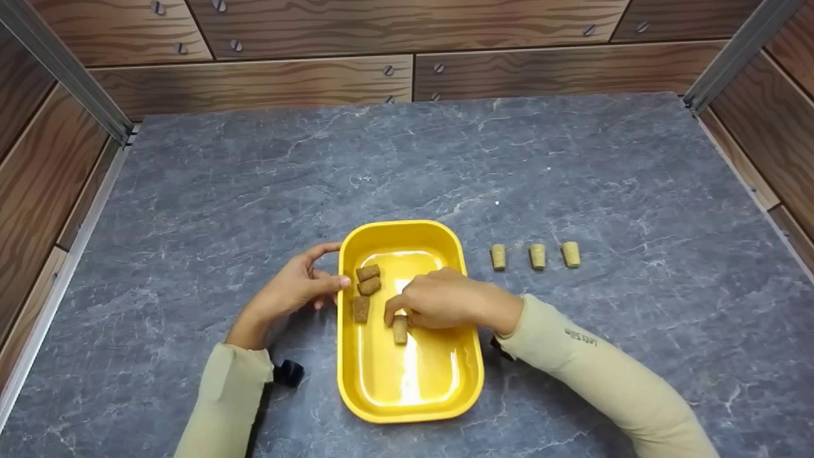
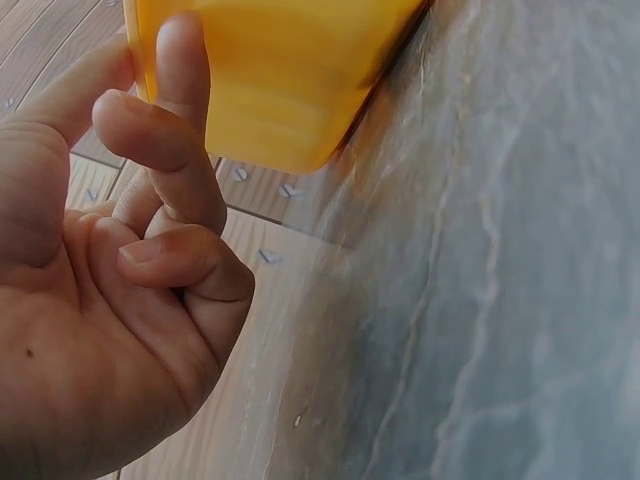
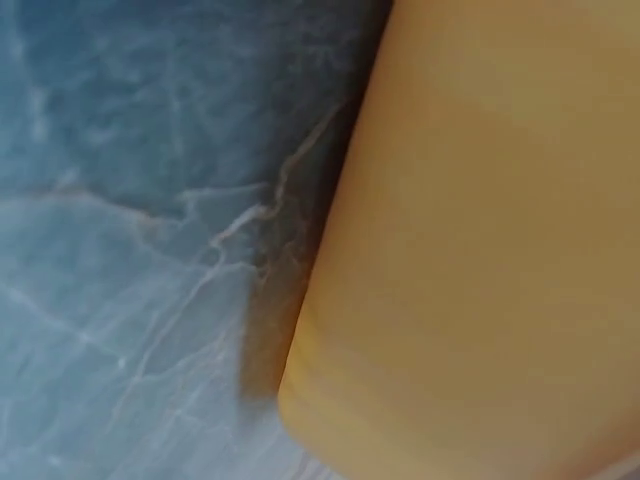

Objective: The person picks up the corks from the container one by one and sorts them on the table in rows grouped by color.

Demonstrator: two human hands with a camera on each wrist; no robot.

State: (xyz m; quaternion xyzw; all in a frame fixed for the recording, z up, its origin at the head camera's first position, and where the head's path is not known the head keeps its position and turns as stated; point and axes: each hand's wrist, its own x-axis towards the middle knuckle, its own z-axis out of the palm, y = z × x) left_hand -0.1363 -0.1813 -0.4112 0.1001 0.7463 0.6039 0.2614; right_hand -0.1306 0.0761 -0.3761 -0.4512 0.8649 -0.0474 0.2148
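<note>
A yellow tray stands on the table in the head view. My left hand holds its left rim, thumb at the rim and fingers along the outer wall. In the left wrist view, the curled fingers of the left hand show beside the tray's wall. Reaching over the right rim, my right hand pinches a tapered cork low inside the tray. Left of it in the tray lie a cork, a second cork and a third cork, all darker brown.
Right of the tray, three lighter corks stand in a row on the marbled table: a near cork, a middle cork and a far cork. Wood-patterned panels border the table. The tray's outer wall fills much of the right wrist view.
</note>
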